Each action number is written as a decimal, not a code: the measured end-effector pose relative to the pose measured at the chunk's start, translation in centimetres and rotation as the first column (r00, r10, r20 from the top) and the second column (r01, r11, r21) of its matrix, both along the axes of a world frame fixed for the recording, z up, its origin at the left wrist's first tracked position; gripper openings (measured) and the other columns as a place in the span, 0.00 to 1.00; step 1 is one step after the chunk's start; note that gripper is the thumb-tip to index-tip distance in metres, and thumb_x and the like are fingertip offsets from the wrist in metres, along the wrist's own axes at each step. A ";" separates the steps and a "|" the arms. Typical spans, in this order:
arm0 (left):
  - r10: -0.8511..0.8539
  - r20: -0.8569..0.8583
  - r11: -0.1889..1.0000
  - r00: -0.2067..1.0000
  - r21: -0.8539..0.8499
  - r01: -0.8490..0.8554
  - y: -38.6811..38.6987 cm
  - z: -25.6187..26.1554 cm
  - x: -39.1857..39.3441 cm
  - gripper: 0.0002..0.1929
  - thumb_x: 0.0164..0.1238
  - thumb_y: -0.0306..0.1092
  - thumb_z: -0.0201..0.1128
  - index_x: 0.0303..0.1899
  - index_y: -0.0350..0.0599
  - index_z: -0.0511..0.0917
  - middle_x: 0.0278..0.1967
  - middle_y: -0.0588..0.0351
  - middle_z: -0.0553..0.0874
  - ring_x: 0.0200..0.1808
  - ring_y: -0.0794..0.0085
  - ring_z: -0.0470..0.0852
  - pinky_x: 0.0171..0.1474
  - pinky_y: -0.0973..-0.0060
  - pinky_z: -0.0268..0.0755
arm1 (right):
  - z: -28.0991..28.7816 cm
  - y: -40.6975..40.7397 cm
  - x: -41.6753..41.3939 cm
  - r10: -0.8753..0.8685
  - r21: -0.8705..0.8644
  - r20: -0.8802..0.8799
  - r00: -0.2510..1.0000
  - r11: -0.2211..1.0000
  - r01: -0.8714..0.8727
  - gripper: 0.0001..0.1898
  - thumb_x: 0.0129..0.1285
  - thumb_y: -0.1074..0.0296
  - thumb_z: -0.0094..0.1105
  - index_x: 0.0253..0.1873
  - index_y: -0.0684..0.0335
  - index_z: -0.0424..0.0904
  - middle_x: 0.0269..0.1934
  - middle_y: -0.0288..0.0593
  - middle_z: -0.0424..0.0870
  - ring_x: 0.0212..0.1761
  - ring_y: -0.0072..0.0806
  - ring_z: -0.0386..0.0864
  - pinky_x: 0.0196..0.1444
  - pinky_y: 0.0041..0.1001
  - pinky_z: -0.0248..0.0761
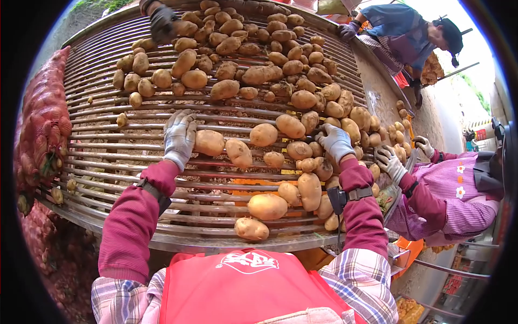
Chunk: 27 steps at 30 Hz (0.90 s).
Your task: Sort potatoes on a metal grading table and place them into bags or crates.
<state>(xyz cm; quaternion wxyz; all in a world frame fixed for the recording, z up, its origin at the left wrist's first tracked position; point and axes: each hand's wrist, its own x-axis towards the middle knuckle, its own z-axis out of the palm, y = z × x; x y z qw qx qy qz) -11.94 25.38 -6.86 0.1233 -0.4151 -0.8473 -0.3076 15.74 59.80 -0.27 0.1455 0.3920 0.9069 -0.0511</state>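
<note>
My left hand, in a pale work glove, lies flat on the metal rollers of a sorting table. Its inner edge meets a large potato, and it grips nothing that I can see. More potatoes, such as one long potato and a rounder potato, lie between my hands. On the right, my right hand, gloved likewise, reaches palm down into a crowd of potatoes. Its fingertips touch potatoes near a small potato; whether it grips one is hidden. Nearest me rests a pale potato.
A dirt-streaked potato heap covers the far rollers. Another person's dark-gloved hand works there. At right, a co-worker's gloved hand is near mine; another person stands far right. Red mesh sacks stand left. A metal rim runs before me.
</note>
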 end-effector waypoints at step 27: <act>-0.001 0.031 1.000 1.000 -0.005 0.001 0.0 -0.3 -0.2 0.12 0.69 0.37 0.56 0.46 0.44 0.83 0.55 0.51 0.82 0.63 0.55 0.74 0.68 0.60 0.60 | 3.3 -12.3 5.5 -0.076 -0.086 -0.160 0.984 0.994 0.063 0.34 0.55 0.63 0.68 0.68 0.52 0.68 0.61 0.49 0.72 0.55 0.51 0.79 0.56 0.41 0.74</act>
